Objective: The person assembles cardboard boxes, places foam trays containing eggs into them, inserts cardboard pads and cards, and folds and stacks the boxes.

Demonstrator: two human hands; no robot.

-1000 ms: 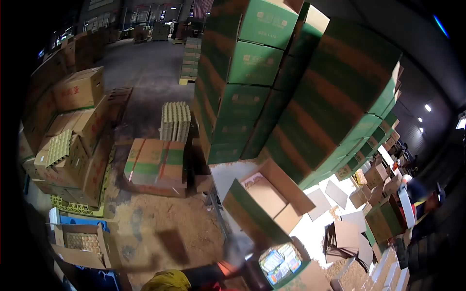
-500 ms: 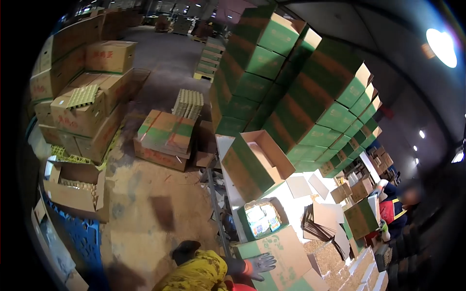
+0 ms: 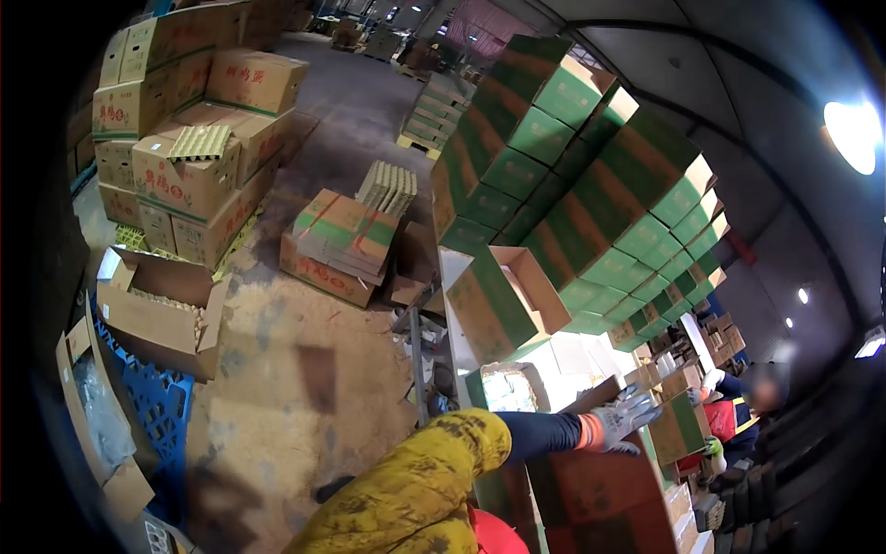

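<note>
My left hand [image 3: 620,420], in a grey glove with an orange cuff, reaches right over the work surface with its fingers apart. It lies over or beside brown cardboard sheets [image 3: 593,395]; contact is unclear. Below the hand is a shadowed brown carton [image 3: 604,494]. An open carton with white and blue packets [image 3: 509,388] stands left of the hand, partly hidden by my sleeve. My right hand is out of view.
An open green-brown carton [image 3: 494,305] stands on the white table, before tall stacks of green cartons [image 3: 591,231]. At right, a person in a red vest [image 3: 724,420] handles a carton [image 3: 678,429]. Egg cartons [image 3: 185,175] and a blue pallet [image 3: 157,406] are at left.
My left hand has left the carton's top and moved up and right to the cardboard sheets. The view has shifted, and the near carton now looks darker.
</note>
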